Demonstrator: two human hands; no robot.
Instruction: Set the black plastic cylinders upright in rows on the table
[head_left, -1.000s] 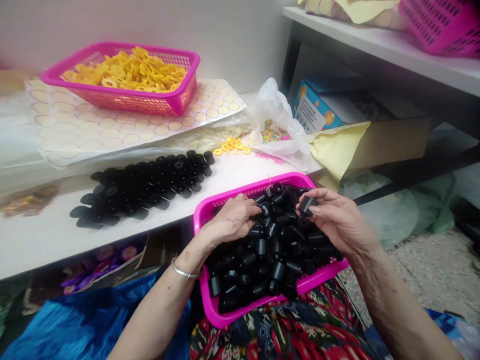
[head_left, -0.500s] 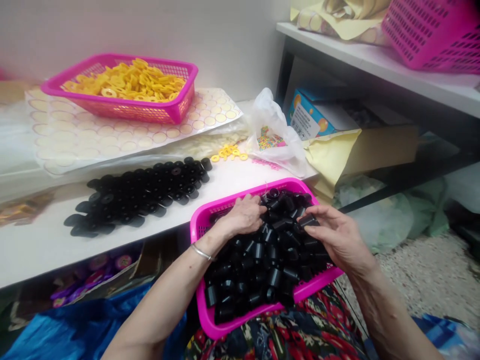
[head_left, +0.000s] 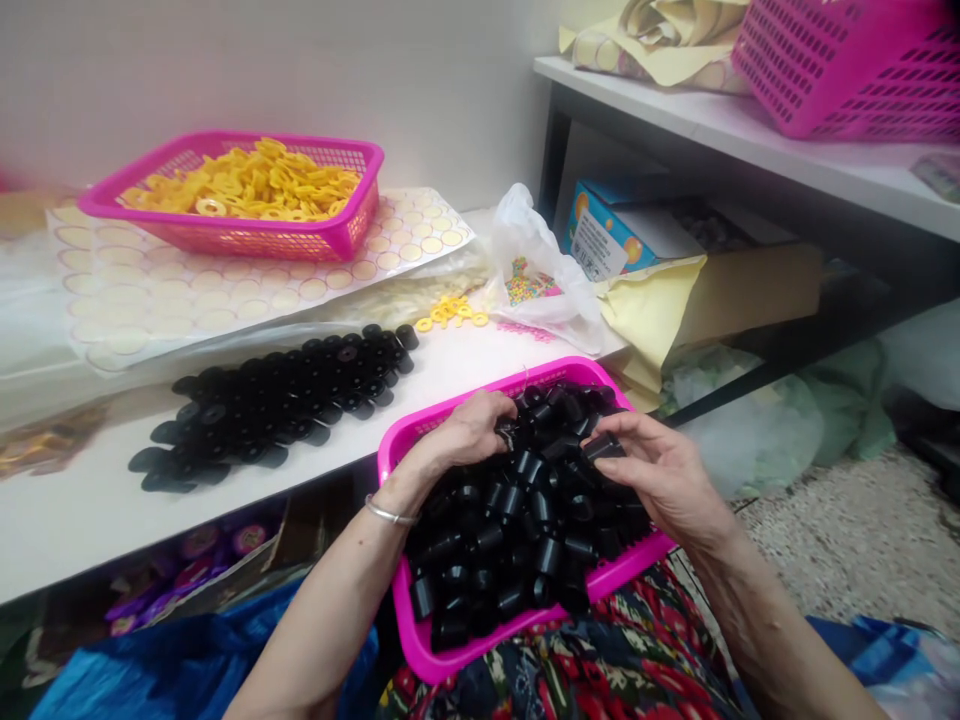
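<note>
A pink plastic basket (head_left: 390, 455) rests on my lap, heaped with short black plastic cylinders (head_left: 517, 500). My right hand (head_left: 667, 475), over the basket's right side, pinches one black cylinder (head_left: 604, 448) between thumb and fingers. At the far left part of the heap, my left hand (head_left: 474, 428) has its fingers curled down around another dark cylinder (head_left: 507, 432), partly hidden by them. On the white table, similar black cylinders (head_left: 277, 400) stand packed together in rows.
A pink basket of yellow rings (head_left: 247, 185) sits on a printed sheet (head_left: 420, 225). Several loose yellow rings (head_left: 452, 312) lie near a plastic bag of coloured beads (head_left: 534, 285). A cardboard box (head_left: 757, 290) stands under a white shelf (head_left: 712, 125) at right.
My left hand has drawn slightly left, its fingers now curled around a cylinder. The right hand still holds its cylinder and has shifted slightly left. The camera view has tilted a little.
</note>
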